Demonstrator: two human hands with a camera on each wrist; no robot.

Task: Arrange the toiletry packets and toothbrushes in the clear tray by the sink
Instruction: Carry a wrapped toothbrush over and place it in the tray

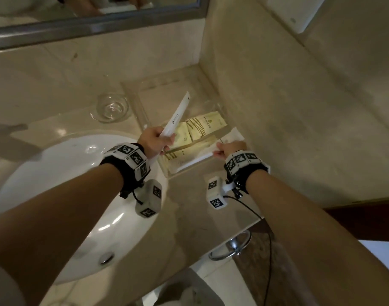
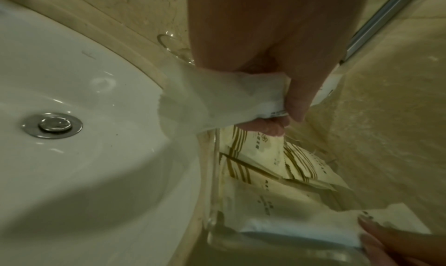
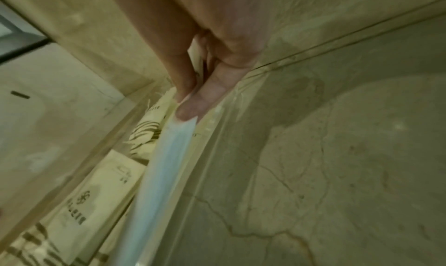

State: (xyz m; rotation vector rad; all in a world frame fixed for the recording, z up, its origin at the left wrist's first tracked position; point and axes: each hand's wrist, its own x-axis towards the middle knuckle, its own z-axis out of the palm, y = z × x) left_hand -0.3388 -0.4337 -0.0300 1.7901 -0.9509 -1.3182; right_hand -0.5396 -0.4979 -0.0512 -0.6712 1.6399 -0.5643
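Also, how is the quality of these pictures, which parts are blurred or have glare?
Head view: dim warm light, bright glare on the sink, straight edges bowed by the wide lens. Left wrist view: the white toothbrush packet is smeared. Right wrist view: the white packet is a blurred streak, the yellow packets soft.

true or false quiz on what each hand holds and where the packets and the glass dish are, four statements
1. The left hand holds a long white packet above the clear tray. True.
2. The right hand is empty. False: it pinches a white packet at the tray's near right corner.
3. The yellow packets lie in the sink. False: they lie in the tray.
4. A glass dish stands left of the tray. True.
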